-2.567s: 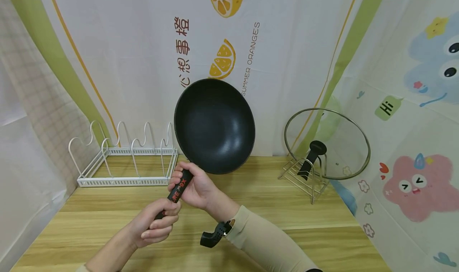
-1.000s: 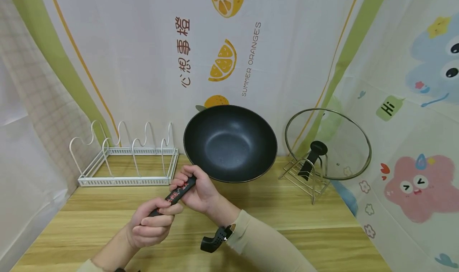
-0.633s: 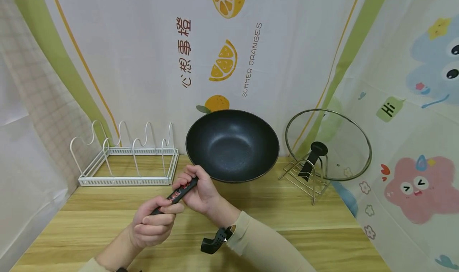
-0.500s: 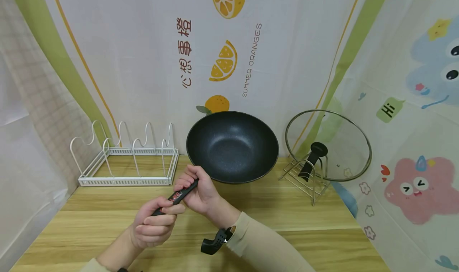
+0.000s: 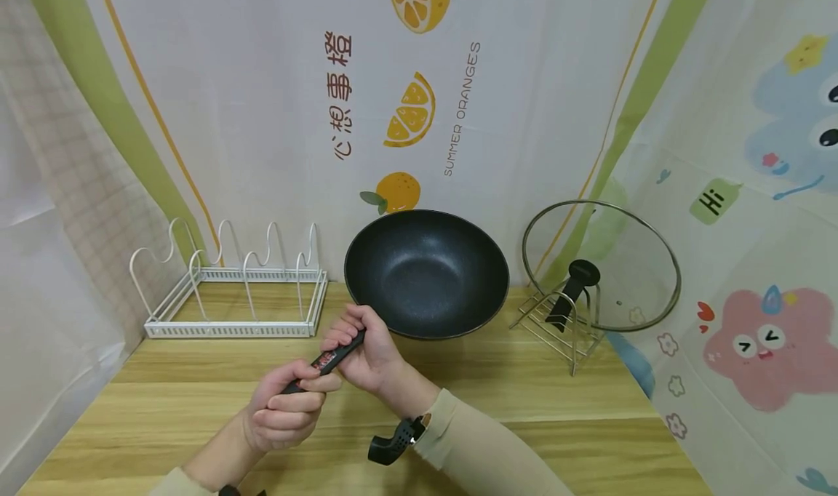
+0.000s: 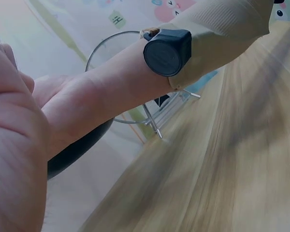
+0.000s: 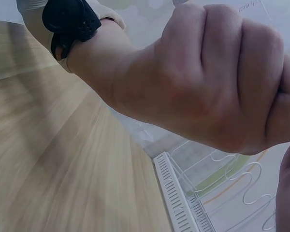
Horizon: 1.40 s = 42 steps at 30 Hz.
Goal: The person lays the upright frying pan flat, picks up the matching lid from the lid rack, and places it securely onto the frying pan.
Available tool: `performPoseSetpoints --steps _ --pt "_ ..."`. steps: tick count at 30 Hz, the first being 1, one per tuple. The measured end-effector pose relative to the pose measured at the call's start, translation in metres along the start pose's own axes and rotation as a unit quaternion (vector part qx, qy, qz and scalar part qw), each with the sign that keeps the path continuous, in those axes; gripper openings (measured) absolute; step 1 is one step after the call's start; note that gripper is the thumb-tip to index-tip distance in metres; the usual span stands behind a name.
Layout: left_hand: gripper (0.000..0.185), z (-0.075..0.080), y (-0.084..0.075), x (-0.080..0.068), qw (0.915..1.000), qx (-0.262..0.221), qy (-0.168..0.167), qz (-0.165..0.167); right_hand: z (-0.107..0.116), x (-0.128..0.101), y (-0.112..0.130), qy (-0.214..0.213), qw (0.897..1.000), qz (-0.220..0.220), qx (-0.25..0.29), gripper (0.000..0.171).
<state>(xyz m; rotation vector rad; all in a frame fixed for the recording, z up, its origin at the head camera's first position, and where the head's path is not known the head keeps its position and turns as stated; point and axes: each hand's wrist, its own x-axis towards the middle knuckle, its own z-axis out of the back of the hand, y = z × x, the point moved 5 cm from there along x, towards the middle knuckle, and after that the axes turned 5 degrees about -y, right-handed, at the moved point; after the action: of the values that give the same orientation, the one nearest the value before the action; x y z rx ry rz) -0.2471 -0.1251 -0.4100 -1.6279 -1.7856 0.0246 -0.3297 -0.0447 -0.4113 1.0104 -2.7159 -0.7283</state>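
Observation:
A black wok point(image 5: 425, 274) sits low over the wooden table point(image 5: 497, 380), its bowl facing up and slightly towards me. Its black handle point(image 5: 325, 361) with red lettering runs down and left. My right hand point(image 5: 364, 349) grips the handle close to the bowl. My left hand point(image 5: 285, 410) grips the handle's end in a fist. In the right wrist view the left hand point(image 7: 217, 82) fills the frame as a closed fist. In the left wrist view the right forearm point(image 6: 111, 92) crosses in front of the wok's rim point(image 6: 77, 150).
A white wire rack point(image 5: 229, 292) stands at the back left of the table. At the back right a glass lid point(image 5: 599, 263) with a black knob leans on a metal stand point(image 5: 556, 321). Printed curtains close in the back and both sides.
The wok has tipped from standing on edge, facing me, down to nearly level and lower over the table. Both hands have kept their grip on the handle.

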Motion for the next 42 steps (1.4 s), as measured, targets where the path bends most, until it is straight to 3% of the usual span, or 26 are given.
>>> performPoseSetpoints --steps 5,22,34,42 --pt "0.031 0.005 0.000 -0.004 0.9999 0.007 -0.012 0.008 0.006 0.001 -0.002 -0.020 1.000 -0.003 0.007 0.050" --pt "0.030 0.012 0.000 -0.011 0.9996 0.013 -0.026 0.008 0.012 0.002 -0.003 -0.028 1.000 0.002 -0.008 0.048" --pt "0.028 0.021 0.001 -0.016 0.9992 0.012 -0.036 0.011 0.024 0.005 -0.006 -0.040 0.999 0.001 0.025 0.051" --pt "0.026 0.029 0.005 -0.022 0.9989 0.011 -0.046 0.003 0.038 0.007 -0.012 -0.071 0.997 0.001 0.044 0.050"
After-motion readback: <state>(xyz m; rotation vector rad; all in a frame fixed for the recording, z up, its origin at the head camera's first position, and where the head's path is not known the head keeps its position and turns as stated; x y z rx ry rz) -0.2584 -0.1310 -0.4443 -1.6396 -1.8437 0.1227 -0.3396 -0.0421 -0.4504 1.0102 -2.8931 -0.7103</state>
